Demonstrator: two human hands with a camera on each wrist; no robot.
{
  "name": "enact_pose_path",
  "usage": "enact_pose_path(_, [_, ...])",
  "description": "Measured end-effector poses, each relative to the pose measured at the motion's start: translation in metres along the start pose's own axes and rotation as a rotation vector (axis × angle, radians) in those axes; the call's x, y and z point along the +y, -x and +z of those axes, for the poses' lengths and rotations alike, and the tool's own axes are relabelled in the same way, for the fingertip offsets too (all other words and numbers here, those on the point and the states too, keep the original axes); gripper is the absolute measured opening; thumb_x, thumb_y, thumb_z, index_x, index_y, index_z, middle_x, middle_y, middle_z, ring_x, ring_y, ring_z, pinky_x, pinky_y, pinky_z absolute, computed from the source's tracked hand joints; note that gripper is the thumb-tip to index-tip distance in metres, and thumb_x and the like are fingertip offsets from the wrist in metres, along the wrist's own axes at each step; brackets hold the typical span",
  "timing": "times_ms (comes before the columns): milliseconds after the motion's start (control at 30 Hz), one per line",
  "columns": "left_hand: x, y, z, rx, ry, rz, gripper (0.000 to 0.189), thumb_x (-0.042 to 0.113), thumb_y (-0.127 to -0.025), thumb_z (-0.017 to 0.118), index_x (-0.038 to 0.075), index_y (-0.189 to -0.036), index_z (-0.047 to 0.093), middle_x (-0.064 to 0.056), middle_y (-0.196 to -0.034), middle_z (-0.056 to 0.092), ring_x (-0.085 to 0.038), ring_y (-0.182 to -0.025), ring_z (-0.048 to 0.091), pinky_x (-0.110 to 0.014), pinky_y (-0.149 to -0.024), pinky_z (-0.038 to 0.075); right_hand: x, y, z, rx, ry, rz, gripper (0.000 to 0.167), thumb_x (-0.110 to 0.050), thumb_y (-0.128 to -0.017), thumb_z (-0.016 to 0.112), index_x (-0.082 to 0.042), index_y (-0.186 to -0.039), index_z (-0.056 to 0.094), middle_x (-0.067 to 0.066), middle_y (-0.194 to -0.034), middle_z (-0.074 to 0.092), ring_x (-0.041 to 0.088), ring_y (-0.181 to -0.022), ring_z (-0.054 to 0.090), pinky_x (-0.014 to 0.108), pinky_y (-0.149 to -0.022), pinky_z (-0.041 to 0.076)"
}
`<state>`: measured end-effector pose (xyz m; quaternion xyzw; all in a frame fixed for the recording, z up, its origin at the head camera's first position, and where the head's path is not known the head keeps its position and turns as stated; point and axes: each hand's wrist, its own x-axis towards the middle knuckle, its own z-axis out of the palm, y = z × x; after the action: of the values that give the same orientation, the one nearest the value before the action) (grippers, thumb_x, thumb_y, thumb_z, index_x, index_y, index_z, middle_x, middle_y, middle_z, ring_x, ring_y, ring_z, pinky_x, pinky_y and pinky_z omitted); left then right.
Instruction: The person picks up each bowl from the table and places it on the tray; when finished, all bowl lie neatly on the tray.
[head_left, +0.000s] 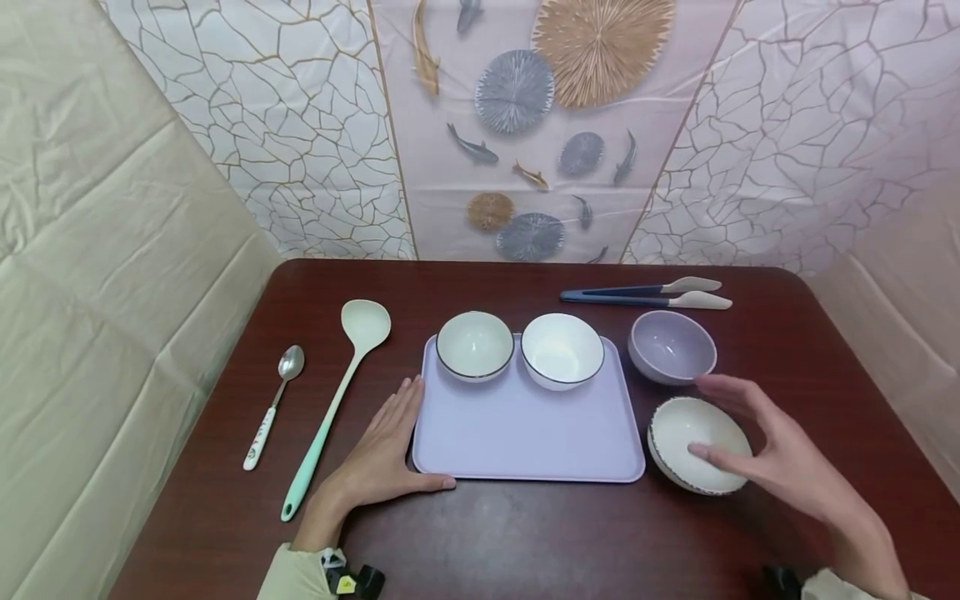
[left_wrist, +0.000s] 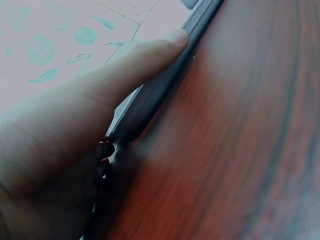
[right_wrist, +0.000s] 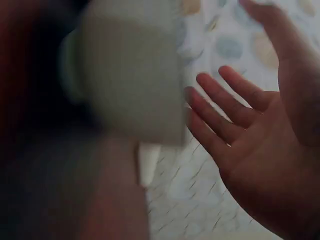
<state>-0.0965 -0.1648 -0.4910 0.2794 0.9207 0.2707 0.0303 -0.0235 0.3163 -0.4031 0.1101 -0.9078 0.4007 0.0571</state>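
A lilac tray [head_left: 525, 442] lies on the table, and my left hand [head_left: 384, 454] rests at its near left corner. The fingers stretch along the tray's left side; the thumb [left_wrist: 150, 60] lies along its front edge. Two bowls sit at the tray's far side, a pale greenish bowl [head_left: 475, 346] and a white bowl [head_left: 562, 350] with a dark rim. To the right of the tray stands a cream bowl [head_left: 693, 433] with a dark-speckled rim. My right hand [head_left: 787, 454] hovers over its right side, fingers spread, thumb above the bowl's opening. That bowl [right_wrist: 135, 75] appears blurred in the right wrist view.
A purple bowl [head_left: 671, 346] stands behind the cream one, with blue-handled tongs [head_left: 637, 296] beyond it near the back edge. On the left lie a ladle [head_left: 337, 400] with a mint handle and a small metal spoon [head_left: 273, 408]. Patterned cloth hangs behind the table [head_left: 570, 542].
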Motion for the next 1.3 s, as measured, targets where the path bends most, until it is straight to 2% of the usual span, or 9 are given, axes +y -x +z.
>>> enact_pose_path(167, [0.000,0.000,0.001,-0.002,0.004,-0.006,0.134,0.079,-0.067,0.068,0.004,-0.157,0.003,-0.011,-0.163,0.006,-0.023,-0.149,0.001,-0.041,-0.119,0.008,0.019,0.013,0.006,-0.077,-0.022,0.003,0.111,-0.011,-0.063,0.094,-0.017,-0.152,0.028,0.008,-0.142,0.040,0.012,-0.117,0.043,0.009,-0.088,0.036])
enact_pose_path(333, [0.001,0.000,0.002,-0.003,0.010,-0.012,0.134,0.080,-0.066,0.067,0.005,-0.157,0.003,-0.011,-0.163,0.006,-0.024,-0.149,0.002,-0.042,-0.119,0.008,0.025,0.016,0.010,-0.121,-0.011,-0.008,0.122,-0.015,-0.058,0.097,-0.018,-0.154,0.021,0.006,-0.141,0.041,0.017,-0.113,0.044,0.010,-0.088,0.035])
enact_pose_path(500, [0.001,0.000,0.002,-0.008,0.014,-0.020,0.134,0.080,-0.067,0.067,0.004,-0.157,0.003,-0.011,-0.163,0.006,-0.023,-0.149,0.001,-0.042,-0.119,0.008,0.028,0.015,0.012,-0.084,0.081,-0.014,0.121,-0.024,-0.054,0.099,-0.014,-0.151,0.027,0.007,-0.134,0.046,0.012,-0.106,0.046,0.007,-0.084,0.035])
enact_pose_path(633, [0.001,0.000,0.002,-0.009,0.009,-0.028,0.134,0.080,-0.066,0.067,0.005,-0.157,0.003,-0.010,-0.163,0.005,-0.022,-0.149,0.000,-0.041,-0.119,0.007,0.026,0.010,0.013,-0.009,0.143,0.015,0.121,-0.030,-0.049,0.100,-0.014,-0.148,0.032,0.009,-0.130,0.049,0.010,-0.101,0.048,0.006,-0.080,0.036])
enact_pose_path(767, [0.001,-0.001,0.002,-0.011,0.007,-0.032,0.134,0.080,-0.067,0.067,0.005,-0.157,0.003,-0.010,-0.163,0.005,-0.022,-0.149,0.000,-0.041,-0.119,0.007,0.018,0.001,0.007,0.084,0.123,0.052,0.122,-0.023,-0.050,0.100,-0.013,-0.149,0.029,0.014,-0.132,0.046,0.006,-0.102,0.046,0.004,-0.078,0.035])
enact_pose_path(867, [0.002,-0.002,0.002,-0.011,0.009,-0.033,0.134,0.080,-0.067,0.067,0.005,-0.157,0.003,-0.009,-0.163,0.004,-0.022,-0.149,0.000,-0.041,-0.119,0.007,0.009,-0.009,0.001,0.125,0.099,0.057,0.123,-0.017,-0.051,0.099,-0.013,-0.150,0.026,0.018,-0.133,0.043,0.017,-0.108,0.047,0.004,-0.077,0.035])
enact_pose_path(967, [0.002,-0.003,0.002,-0.011,0.011,-0.031,0.134,0.080,-0.067,0.067,0.005,-0.157,0.003,-0.009,-0.163,0.004,-0.022,-0.149,0.000,-0.041,-0.119,0.007,0.000,-0.016,0.002,0.140,0.093,0.068,0.123,-0.018,-0.052,0.100,-0.013,-0.150,0.026,0.018,-0.133,0.044,0.028,-0.106,0.046,0.004,-0.077,0.035])
enact_pose_path(1133, [0.004,-0.005,0.001,-0.019,0.000,-0.034,0.134,0.081,-0.067,0.066,0.005,-0.157,0.003,-0.009,-0.163,0.004,-0.022,-0.149,0.000,-0.040,-0.119,0.007,-0.025,-0.029,0.016,0.098,0.039,0.058,0.120,-0.020,-0.053,0.099,-0.010,-0.148,0.026,0.015,-0.131,0.046,0.022,-0.106,0.048,0.006,-0.080,0.037])
enact_pose_path(1300, [0.005,-0.007,0.000,-0.020,-0.008,-0.036,0.134,0.081,-0.067,0.066,0.005,-0.157,0.003,-0.010,-0.163,0.004,-0.022,-0.149,0.000,-0.040,-0.119,0.006,-0.057,-0.049,0.054,-0.038,-0.063,-0.009,0.118,-0.033,-0.053,0.099,-0.015,-0.146,0.028,0.004,-0.133,0.046,0.021,-0.111,0.051,0.024,-0.089,0.043])
